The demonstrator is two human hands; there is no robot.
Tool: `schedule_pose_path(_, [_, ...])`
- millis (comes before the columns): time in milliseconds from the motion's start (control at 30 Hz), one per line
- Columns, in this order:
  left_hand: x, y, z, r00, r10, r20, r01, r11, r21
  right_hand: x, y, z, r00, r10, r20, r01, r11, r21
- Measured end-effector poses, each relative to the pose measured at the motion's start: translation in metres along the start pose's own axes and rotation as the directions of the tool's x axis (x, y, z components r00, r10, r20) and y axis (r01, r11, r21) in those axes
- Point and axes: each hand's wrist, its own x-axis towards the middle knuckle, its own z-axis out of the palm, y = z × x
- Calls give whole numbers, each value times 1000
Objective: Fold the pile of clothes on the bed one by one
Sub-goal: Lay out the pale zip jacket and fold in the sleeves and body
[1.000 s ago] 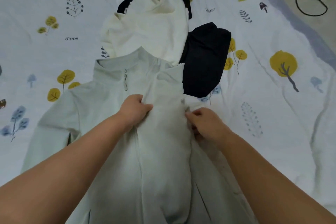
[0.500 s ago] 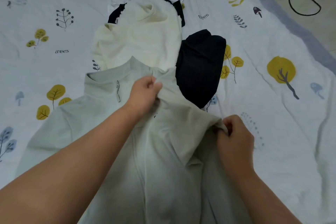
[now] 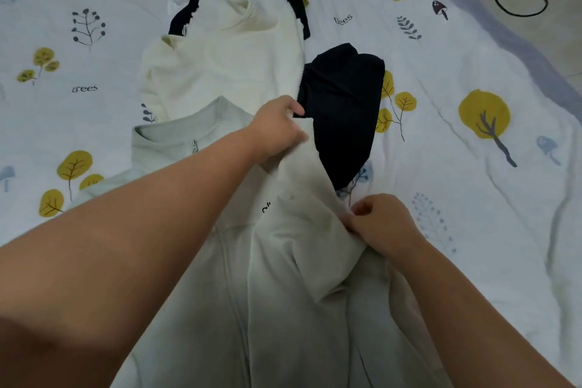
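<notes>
Fingers of the left hand (image 3: 278,129) and right hand (image 3: 379,224) pinch the pale grey zip-up fleece jacket (image 3: 283,293) (chest lettering unreadable); the leaf-patterned white bedsheet (image 3: 472,167) reads "trees".

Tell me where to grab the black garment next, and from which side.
Probably take the black garment at its far top edge, coming from the right over bare bedsheet. That end lies exposed; its near left edge is overlapped by the pale green jacket, which the left hand and right hand grip, and the cream garment.
</notes>
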Motion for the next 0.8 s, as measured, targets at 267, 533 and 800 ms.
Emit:
schedule_pose_path(267, [-17,-7,16,965,68,-254,-66,998,13,2,17,15,949,6,-316,-48,991,-124])
schedule_pose_path(533, [-167,-72,22,942,4,-335,36,993,112,-5,3,1,987,-62,-151,37,985,-168])
schedule_pose_path(800, [-279,-97,65,867,-491,-87,496,867,44,-5,-34,9,839,-544,-8,481,749,-456])
